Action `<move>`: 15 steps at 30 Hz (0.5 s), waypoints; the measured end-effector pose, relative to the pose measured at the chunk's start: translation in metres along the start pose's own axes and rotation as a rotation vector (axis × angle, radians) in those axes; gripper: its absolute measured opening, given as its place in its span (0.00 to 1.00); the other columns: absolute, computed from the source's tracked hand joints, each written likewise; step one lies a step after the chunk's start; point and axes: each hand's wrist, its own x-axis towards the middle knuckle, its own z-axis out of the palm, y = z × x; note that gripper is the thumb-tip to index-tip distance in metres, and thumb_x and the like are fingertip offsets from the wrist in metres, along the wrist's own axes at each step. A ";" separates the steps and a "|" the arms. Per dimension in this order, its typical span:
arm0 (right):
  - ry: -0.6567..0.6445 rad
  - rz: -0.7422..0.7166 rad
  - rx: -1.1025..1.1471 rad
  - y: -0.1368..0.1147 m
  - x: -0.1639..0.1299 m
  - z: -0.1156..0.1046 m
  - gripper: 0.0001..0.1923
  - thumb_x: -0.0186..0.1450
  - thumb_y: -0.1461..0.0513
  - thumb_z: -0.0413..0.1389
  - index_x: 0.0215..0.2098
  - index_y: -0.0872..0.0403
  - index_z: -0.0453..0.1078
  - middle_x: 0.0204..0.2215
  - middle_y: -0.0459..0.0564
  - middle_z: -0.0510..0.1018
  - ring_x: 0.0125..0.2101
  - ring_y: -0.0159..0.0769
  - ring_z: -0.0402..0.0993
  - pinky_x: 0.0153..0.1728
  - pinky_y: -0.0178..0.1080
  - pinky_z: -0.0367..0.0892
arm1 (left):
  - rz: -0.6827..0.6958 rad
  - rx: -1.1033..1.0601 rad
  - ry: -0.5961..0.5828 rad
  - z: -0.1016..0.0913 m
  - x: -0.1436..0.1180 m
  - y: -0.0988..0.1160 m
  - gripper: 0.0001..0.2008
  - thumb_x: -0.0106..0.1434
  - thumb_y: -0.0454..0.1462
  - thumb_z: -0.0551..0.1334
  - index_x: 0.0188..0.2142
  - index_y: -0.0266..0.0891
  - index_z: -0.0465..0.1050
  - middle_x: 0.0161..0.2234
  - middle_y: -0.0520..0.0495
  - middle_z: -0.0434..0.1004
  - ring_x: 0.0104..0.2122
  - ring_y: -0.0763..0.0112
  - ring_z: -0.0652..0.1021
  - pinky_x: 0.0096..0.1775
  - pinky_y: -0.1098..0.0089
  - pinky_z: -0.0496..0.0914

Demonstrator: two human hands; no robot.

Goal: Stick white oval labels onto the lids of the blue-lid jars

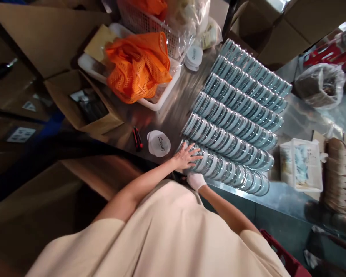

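Six slanting rows of round, clear-lidded tins (236,115) lay packed edge to edge on the steel table (167,111), the tins overlapping like shingles from the far right corner down toward the person. The left hand (187,157), bare and with fingers spread flat, rested on the left end of the nearest row (227,171), pressing on the tins without gripping any. The right hand (196,180), in a white glove, sat at the table's near edge just below that same end of the row; whether it was closed on anything could not be told, since the glove showed only as a bunched shape. Judging from the layout, the arranging looked well advanced: all six rows appeared full and even, and the hands seemed to be squaring up the last one. A small stack of white printed lids (158,143) lay just left of the hands beside a pair of red and black markers (137,138), and another stack of lids (193,57) sat farther off. A white tray holding orange mesh (138,65) stood at the far left, and a small white basket (302,164) at the right.
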 end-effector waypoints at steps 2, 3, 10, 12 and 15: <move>0.111 -0.001 0.001 0.030 0.000 -0.024 0.21 0.76 0.60 0.41 0.50 0.57 0.75 0.40 0.62 0.81 0.40 0.43 0.80 0.38 0.37 0.68 | 0.025 0.011 0.042 -0.006 -0.009 -0.005 0.29 0.69 0.48 0.60 0.68 0.56 0.61 0.71 0.45 0.55 0.71 0.42 0.50 0.65 0.31 0.36; 0.191 0.003 -0.009 0.046 0.004 -0.040 0.23 0.76 0.58 0.39 0.52 0.56 0.74 0.41 0.60 0.81 0.40 0.41 0.79 0.38 0.36 0.67 | 0.019 0.018 0.071 -0.007 -0.014 -0.009 0.29 0.70 0.47 0.59 0.69 0.55 0.60 0.71 0.45 0.55 0.71 0.44 0.50 0.66 0.33 0.35; 0.018 -0.254 -0.126 0.103 0.093 -0.143 0.17 0.72 0.58 0.52 0.57 0.53 0.72 0.51 0.54 0.78 0.43 0.35 0.76 0.37 0.32 0.63 | -0.036 0.031 0.062 0.002 -0.035 -0.030 0.28 0.69 0.48 0.60 0.68 0.56 0.62 0.71 0.46 0.55 0.71 0.47 0.53 0.67 0.40 0.47; -0.082 -0.209 -0.150 0.097 0.111 -0.156 0.14 0.71 0.58 0.56 0.47 0.60 0.77 0.42 0.55 0.81 0.38 0.33 0.77 0.37 0.32 0.63 | -0.049 0.031 0.050 0.004 -0.033 -0.030 0.29 0.69 0.48 0.59 0.68 0.57 0.61 0.72 0.48 0.54 0.71 0.48 0.53 0.66 0.43 0.50; -0.057 -0.106 -0.175 0.085 0.112 -0.161 0.15 0.71 0.59 0.55 0.37 0.65 0.76 0.35 0.53 0.80 0.33 0.27 0.75 0.41 0.33 0.67 | -0.078 0.028 0.049 0.003 -0.030 -0.028 0.29 0.69 0.48 0.60 0.69 0.57 0.60 0.72 0.50 0.53 0.71 0.50 0.53 0.67 0.45 0.51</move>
